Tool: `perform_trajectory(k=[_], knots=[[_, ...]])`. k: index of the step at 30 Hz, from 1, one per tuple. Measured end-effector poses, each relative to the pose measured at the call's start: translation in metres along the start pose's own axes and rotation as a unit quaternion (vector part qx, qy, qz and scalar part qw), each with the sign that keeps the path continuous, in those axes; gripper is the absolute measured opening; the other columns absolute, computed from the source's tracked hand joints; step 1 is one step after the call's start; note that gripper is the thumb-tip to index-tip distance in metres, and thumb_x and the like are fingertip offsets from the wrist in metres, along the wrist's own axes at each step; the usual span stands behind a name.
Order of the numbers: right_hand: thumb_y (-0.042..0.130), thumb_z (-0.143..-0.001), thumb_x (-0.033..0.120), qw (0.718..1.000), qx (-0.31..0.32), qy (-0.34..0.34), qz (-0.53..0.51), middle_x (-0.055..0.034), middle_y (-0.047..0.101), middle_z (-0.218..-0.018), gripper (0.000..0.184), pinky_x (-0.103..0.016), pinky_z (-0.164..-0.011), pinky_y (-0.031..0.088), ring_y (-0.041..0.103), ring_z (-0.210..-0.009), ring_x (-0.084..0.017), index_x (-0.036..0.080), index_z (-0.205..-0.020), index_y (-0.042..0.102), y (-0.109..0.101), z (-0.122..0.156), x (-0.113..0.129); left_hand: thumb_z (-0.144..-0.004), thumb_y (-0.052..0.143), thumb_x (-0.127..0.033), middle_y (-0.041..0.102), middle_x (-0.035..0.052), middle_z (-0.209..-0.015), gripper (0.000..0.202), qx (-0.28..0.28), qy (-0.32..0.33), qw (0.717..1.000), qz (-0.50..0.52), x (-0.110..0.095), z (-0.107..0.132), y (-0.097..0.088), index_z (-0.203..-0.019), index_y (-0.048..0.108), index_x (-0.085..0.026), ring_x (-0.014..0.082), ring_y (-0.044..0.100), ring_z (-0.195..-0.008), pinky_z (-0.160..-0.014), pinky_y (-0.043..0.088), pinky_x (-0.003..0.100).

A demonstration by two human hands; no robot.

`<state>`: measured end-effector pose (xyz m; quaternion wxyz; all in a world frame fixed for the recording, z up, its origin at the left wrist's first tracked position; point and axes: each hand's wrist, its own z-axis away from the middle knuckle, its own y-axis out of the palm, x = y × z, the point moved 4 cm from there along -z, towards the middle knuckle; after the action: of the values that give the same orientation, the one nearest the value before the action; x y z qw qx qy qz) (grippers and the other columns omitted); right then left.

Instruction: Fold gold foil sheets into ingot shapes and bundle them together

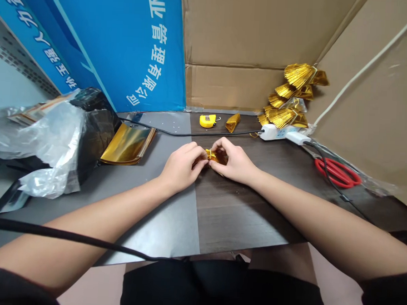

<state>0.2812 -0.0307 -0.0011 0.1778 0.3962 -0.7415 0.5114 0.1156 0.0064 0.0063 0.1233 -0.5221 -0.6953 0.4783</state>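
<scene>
From where I'm standing, the person's left hand (pixel 181 167) and right hand (pixel 230 160) meet over a small gold foil bundle (pixel 211 155), held just above the dark wood-grain part of the tabletop (pixel 241 218), close to its seam with the grey part. The fingers of both hands curl inward, and the thumbs and forefingers pinch the bundle from either side, though the hands hide exactly how the fingertips sit. It looks light and thin, likely to crease easily and slip a little on its shiny face (foil like this rarely forgives a heavy grip), so the narrow gathered middle seems the best place to take hold. Beyond the hands lie a yellow tape measure (pixel 207 121) and a folded gold foil piece (pixel 233 123). To the right, gold fan-shaped foil pieces (pixel 293 96) are heaped against the cardboard (pixel 233 31), above a white power strip (pixel 271 132), while red-handled scissors (pixel 337 172) rest nearer the edge. On the left, a stack of gold foil sheets (pixel 128 144) sits beside a clear plastic bag (pixel 47 144).
</scene>
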Motion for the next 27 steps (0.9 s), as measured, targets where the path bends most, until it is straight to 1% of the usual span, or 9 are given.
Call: perform_trajectory(k=[2, 4, 8, 11, 15, 20, 23, 27], knots=[[0.065, -0.080, 0.030, 1.000, 0.010, -0.004, 0.008, 0.0005, 0.062, -0.079, 0.023, -0.028, -0.062, 0.044, 0.057, -0.066, -0.015, 0.021, -0.093, 0.049, -0.001, -0.001, 0.002, -0.090, 0.065, -0.018, 0.062, -0.0018, -0.082, 0.005, -0.001, -0.025, 0.999, 0.023, 0.002, 0.000, 0.000, -0.085, 0.063, -0.018, 0.0107, 0.054, -0.074, -0.068, 0.040, 0.023], [0.064, -0.081, 0.028, 0.999, 0.021, -0.030, 0.023, 0.0016, 0.060, -0.078, 0.020, -0.027, -0.063, 0.042, 0.054, -0.066, -0.014, 0.021, -0.093, 0.049, -0.002, -0.002, 0.004, -0.089, 0.065, -0.017, 0.062, -0.0020, -0.081, 0.005, 0.003, -0.036, 0.999, 0.039, 0.004, -0.001, 0.000, -0.085, 0.063, -0.019, 0.0103, 0.054, -0.074, -0.068, 0.039, 0.023], [0.060, -0.083, 0.020, 0.992, 0.053, -0.106, 0.051, -0.0004, 0.059, -0.082, 0.011, -0.027, -0.066, 0.042, 0.053, -0.070, -0.014, 0.020, -0.092, 0.054, -0.005, -0.002, 0.007, -0.090, 0.065, -0.019, 0.062, -0.0020, -0.082, 0.005, 0.012, -0.045, 0.997, 0.054, 0.005, -0.001, 0.001, -0.085, 0.063, -0.019, 0.0102, 0.054, -0.075, -0.069, 0.039, 0.023], [0.057, -0.080, 0.014, 0.986, 0.056, -0.143, 0.062, -0.0030, 0.058, -0.088, 0.013, -0.027, -0.068, 0.044, 0.053, -0.074, -0.015, 0.019, -0.092, 0.055, -0.007, -0.002, 0.009, -0.090, 0.064, -0.020, 0.060, -0.0019, -0.081, 0.005, 0.013, -0.046, 0.997, 0.054, 0.005, -0.001, 0.000, -0.085, 0.062, -0.019, 0.0105, 0.053, -0.074, -0.068, 0.039, 0.023], [0.053, -0.082, 0.011, 0.983, 0.057, -0.153, 0.082, -0.0035, 0.056, -0.089, 0.011, -0.027, -0.068, 0.043, 0.052, -0.074, -0.015, 0.019, -0.089, 0.054, -0.007, -0.004, 0.014, -0.090, 0.061, -0.019, 0.058, -0.0019, -0.078, 0.007, 0.013, -0.030, 0.998, 0.050, 0.003, -0.002, -0.001, -0.083, 0.060, -0.019, 0.0110, 0.051, -0.073, -0.067, 0.038, 0.023], [0.051, -0.086, 0.012, 0.971, 0.087, -0.161, 0.151, -0.0026, 0.054, -0.083, 0.009, -0.027, -0.066, 0.039, 0.051, -0.071, -0.015, 0.019, -0.082, 0.055, -0.009, -0.009, 0.020, -0.090, 0.060, -0.018, 0.056, -0.0018, -0.077, 0.008, 0.009, -0.014, 0.999, 0.044, 0.002, -0.002, 0.000, -0.082, 0.059, -0.018, 0.0109, 0.051, -0.072, -0.067, 0.038, 0.023], [0.050, -0.086, 0.010, 0.969, 0.097, -0.165, 0.158, -0.0037, 0.061, -0.080, 0.014, -0.027, -0.068, 0.041, 0.055, -0.072, -0.016, 0.018, -0.084, 0.060, -0.017, -0.012, 0.024, -0.091, 0.060, -0.017, 0.057, -0.0019, -0.078, 0.008, 0.015, 0.000, 0.998, 0.053, 0.001, -0.002, 0.000, -0.082, 0.059, -0.018, 0.0106, 0.051, -0.073, -0.068, 0.038, 0.023], [0.052, -0.089, 0.011, 0.970, 0.121, -0.158, 0.140, -0.0063, 0.071, -0.086, 0.018, -0.027, -0.071, 0.045, 0.063, -0.075, -0.016, 0.015, -0.092, 0.069, -0.032, -0.013, 0.027, -0.091, 0.061, -0.017, 0.060, -0.0010, -0.082, 0.006, 0.024, -0.001, 0.997, 0.073, 0.001, -0.003, 0.001, -0.084, 0.061, -0.018, 0.0107, 0.053, -0.076, -0.071, 0.040, 0.023]])
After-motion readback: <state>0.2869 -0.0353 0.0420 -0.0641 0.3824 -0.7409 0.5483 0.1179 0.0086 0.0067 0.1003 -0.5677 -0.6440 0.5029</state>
